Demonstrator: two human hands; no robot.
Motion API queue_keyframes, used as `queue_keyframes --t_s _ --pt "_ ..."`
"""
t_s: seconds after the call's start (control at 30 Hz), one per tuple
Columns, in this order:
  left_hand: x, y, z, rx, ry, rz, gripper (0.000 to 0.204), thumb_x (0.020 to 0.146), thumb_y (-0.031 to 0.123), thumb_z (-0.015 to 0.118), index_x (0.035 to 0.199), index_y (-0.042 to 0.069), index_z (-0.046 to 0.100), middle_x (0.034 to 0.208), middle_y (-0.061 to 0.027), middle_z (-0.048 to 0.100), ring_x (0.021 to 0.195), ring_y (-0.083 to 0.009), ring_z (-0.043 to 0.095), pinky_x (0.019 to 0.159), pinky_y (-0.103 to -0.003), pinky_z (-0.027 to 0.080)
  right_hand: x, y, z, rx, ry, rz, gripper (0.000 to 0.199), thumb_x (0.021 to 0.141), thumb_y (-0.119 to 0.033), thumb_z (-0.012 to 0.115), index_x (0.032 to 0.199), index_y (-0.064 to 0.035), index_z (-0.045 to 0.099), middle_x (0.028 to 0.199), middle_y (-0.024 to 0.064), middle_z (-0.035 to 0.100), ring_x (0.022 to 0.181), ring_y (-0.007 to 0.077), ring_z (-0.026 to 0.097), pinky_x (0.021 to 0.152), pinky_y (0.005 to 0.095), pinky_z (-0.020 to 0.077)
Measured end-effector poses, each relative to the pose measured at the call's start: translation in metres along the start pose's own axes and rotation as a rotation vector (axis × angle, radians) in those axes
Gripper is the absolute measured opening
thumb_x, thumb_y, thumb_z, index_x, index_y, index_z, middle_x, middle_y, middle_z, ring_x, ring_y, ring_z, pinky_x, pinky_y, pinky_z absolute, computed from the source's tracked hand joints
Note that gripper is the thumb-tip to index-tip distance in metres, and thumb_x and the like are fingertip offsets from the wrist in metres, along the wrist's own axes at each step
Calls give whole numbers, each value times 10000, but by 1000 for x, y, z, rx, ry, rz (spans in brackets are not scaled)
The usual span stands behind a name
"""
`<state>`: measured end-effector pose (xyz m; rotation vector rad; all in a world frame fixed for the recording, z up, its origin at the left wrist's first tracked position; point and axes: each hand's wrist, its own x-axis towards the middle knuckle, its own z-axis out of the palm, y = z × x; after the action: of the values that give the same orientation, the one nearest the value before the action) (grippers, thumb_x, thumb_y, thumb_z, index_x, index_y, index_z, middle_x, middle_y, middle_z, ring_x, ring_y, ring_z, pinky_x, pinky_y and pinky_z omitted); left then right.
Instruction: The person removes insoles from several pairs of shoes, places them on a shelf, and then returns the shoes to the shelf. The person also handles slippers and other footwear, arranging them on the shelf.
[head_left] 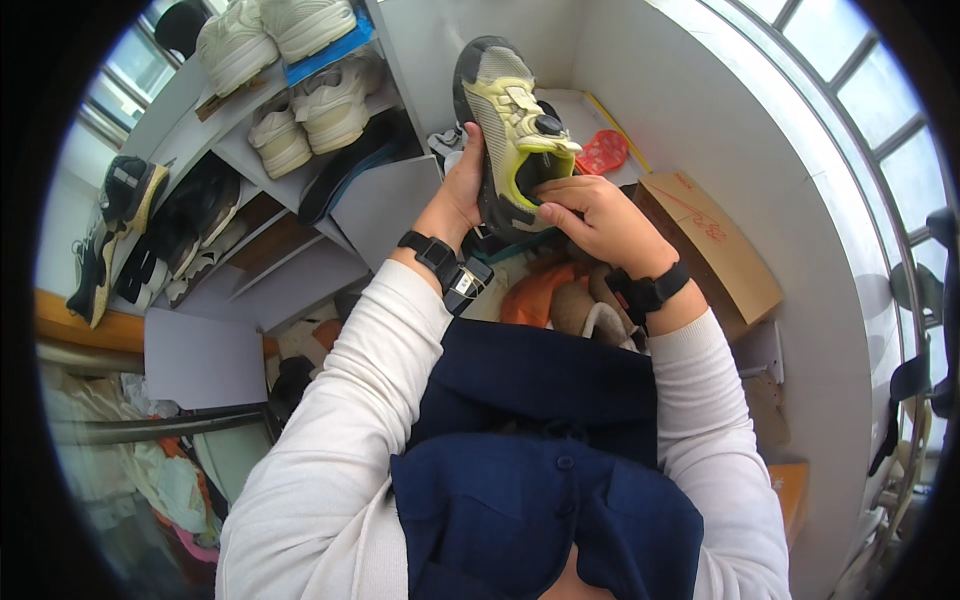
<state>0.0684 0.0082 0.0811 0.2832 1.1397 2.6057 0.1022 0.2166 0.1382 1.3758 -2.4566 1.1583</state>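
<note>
pale walls (pixel 660 110) meet in a corner up top, and look right: a long window (pixel 880 90) sweeps around the edge, its panes cut up by grey bars (pixel 903 132)! daylight comes in bright and bluish-white on that side, fading toward the middle. over on the left, a white shoe rack (pixel 245 162) stands with open compartments, one flat pale panel (pixel 385 205) angled beside it, a second board (pixel 205 355) lower down. a wood-coloured strip (pixel 75 322) runs underneath, a metal rail (pixel 160 428) crosses below that, and another window (pixel 135 65) glows upper left.
</note>
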Motion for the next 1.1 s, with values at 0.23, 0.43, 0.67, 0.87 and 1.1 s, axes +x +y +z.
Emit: queue_keyframes --t_s 0.23,0.43,0.67,0.87,1.1 --pt "0 -9 9 5 -25 -68 921 826 769 427 1412 58 429 1352 -152 550 1223 -292 565 1005 -425 502 -8 -13 2 -346 -195 174 490 797 -502 710 937 -33 737 1189 111 661 1087 261 604 1038 518 274" --pt "-1 -2 13 -76 -58 9 969 802 830 369 1429 93 418 1376 -150 534 1230 -309 560 1032 -434 479 -2 -10 3 -72 50 2 302 746 -254 786 978 -68 736 915 94 707 838 248 642 847 364 364" --pt "-1 -10 16 -88 -14 63 908 830 786 411 1425 101 429 1365 -129 546 1225 -291 559 1035 -423 471 -4 -11 4 -262 -66 10 152 804 -196 720 903 -80 718 751 122 673 765 284 653 907 427 434" --pt "3 -16 4 -158 15 68 932 838 801 396 1443 92 400 1376 -174 523 1244 -358 527 1070 -487 425 -2 -20 -2 -238 -102 21 157 759 -195 735 845 -70 695 715 131 656 758 326 647 761 394 519" --pt "5 -11 -10 -496 -245 -35 751 901 600 506 1359 6 469 1315 -238 542 1214 -388 529 1073 -508 407 5 -34 7 -335 113 -202 171 717 -152 732 841 -52 672 889 86 682 906 264 647 951 440 430"
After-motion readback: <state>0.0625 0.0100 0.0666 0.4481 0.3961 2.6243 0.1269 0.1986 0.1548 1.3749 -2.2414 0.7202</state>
